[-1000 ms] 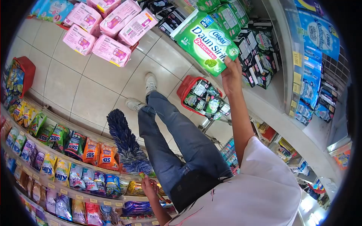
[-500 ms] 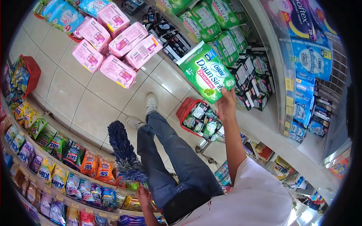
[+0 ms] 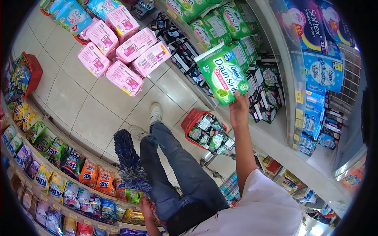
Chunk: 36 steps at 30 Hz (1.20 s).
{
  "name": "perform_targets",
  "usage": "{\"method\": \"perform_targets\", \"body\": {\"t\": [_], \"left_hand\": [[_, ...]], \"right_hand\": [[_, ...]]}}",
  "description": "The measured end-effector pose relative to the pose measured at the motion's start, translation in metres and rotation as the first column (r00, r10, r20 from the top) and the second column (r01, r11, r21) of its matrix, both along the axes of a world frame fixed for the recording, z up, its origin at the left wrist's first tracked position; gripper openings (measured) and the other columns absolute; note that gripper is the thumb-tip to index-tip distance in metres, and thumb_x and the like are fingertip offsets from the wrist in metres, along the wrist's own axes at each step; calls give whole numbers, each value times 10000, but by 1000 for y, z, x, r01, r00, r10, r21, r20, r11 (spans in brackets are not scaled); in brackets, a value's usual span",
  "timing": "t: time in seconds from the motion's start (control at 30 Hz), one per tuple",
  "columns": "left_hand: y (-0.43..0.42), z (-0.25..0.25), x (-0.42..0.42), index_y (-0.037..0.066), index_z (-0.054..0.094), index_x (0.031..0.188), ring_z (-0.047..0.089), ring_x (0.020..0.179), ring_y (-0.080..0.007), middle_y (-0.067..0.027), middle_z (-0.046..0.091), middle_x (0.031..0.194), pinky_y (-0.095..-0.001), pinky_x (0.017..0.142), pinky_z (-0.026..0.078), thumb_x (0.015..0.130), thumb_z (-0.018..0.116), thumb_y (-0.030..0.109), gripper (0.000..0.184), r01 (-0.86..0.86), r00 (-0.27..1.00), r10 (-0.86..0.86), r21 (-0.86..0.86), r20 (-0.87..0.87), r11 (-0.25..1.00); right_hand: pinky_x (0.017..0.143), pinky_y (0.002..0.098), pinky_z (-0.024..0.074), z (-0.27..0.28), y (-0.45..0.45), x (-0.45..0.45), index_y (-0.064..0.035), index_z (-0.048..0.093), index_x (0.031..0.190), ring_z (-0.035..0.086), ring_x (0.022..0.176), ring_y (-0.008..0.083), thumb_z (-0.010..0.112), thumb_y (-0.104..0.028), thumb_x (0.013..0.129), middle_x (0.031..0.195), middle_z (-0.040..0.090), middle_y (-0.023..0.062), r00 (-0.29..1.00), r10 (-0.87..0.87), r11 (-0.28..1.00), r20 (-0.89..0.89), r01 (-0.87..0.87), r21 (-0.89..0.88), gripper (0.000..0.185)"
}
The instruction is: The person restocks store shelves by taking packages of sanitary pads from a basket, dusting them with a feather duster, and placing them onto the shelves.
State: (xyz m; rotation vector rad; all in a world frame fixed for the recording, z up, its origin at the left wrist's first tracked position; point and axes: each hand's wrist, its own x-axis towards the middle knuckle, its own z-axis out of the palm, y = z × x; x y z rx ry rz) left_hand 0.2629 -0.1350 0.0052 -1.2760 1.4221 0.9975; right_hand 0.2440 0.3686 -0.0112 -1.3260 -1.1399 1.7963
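Head view, and here's the right hand closed on the pack, thumb on the printed front at its lower right corner, fingers mostly tucked behind! The pack is in the air by the front edge of the shelf; touching it or not, I can't tell. Down to the left hand, curled around the base of the duster, grip partly hidden. So how do things stand? Green packs already sit piled toward the shelf's far end, black packs jumble nearer its near corner, and the pack in hand is not yet set down. The basket below holds plenty, its load not emptied out. Now the surfaces! The pack looks like glossy, soft film pulled over a flat, boxy block, a pale strip along one side. The duster is all shaggy pile, dark blue at the tip, greyer toward the hand. Hard red plastic for the basket, and smooth, shiny tiles beyond, gleaming under the lights
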Motion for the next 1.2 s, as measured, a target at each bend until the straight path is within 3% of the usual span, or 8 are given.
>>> {"method": "perform_targets", "body": {"t": [0.7,0.9,1.2], "left_hand": [[3,-2,9,100,473,779,302,345,-75,-41,461,540,-222,306,243,907,517,356,290,26,1000,-26,17,11,1000],[9,-4,8,93,477,792,306,346,-75,-44,457,541,-221,306,247,908,515,353,287,37,999,-37,19,25,999],[1,-14,11,106,466,790,297,348,-75,-37,455,545,-215,307,242,916,512,344,273,86,994,-88,30,61,996]], "right_hand": [[907,326,429,-3,-4,16,-22,425,1243,529,1058,169,649,-128,824,1160,533,83,999,-29,999,-34,28,-24,487],[869,307,452,-16,-14,32,-13,452,1206,554,1005,162,673,-105,802,1128,545,91,990,45,998,130,-40,-39,470],[862,303,453,-44,-40,61,-32,448,1208,565,1000,160,679,-125,795,1107,570,86,964,138,981,227,-102,-164,482]]}}
